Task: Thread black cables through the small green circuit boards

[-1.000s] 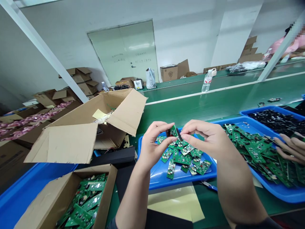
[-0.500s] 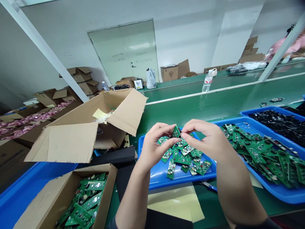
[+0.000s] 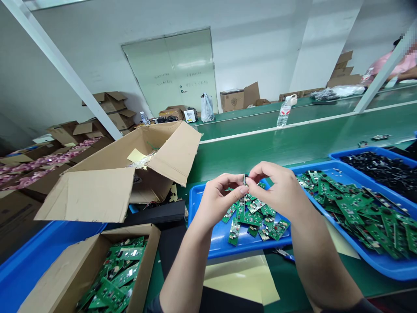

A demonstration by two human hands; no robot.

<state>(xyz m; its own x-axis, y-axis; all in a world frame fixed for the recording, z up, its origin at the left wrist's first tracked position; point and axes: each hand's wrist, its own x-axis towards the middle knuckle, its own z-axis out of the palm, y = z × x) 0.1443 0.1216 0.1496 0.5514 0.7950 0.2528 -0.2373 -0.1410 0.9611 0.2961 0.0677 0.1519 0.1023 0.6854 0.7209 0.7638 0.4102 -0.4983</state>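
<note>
My left hand (image 3: 215, 202) pinches a small green circuit board (image 3: 244, 179) between thumb and fingers, its thin edge turned towards me. Opposite it, my right hand (image 3: 278, 184) has thumb and forefinger closed on a small black part (image 3: 246, 177) against the board's face; the fingers cover most of it. Both hands are above a blue tray (image 3: 215, 251), where several loose circuit boards (image 3: 233, 232) lie in a heap.
A larger blue tray of boards (image 3: 374, 271) stands at right, with a tray of small black parts (image 3: 387, 171) behind. Cardboard boxes, one open-flapped (image 3: 91, 195) and one holding boards (image 3: 60, 278), are at left. Yellow paper (image 3: 243, 278) and a blue-handled tool (image 3: 286, 255) lie in front.
The board has turned from showing its green face to standing edge-on. My right hand has shifted slightly left and the fingers of both hands have drawn closer together.
</note>
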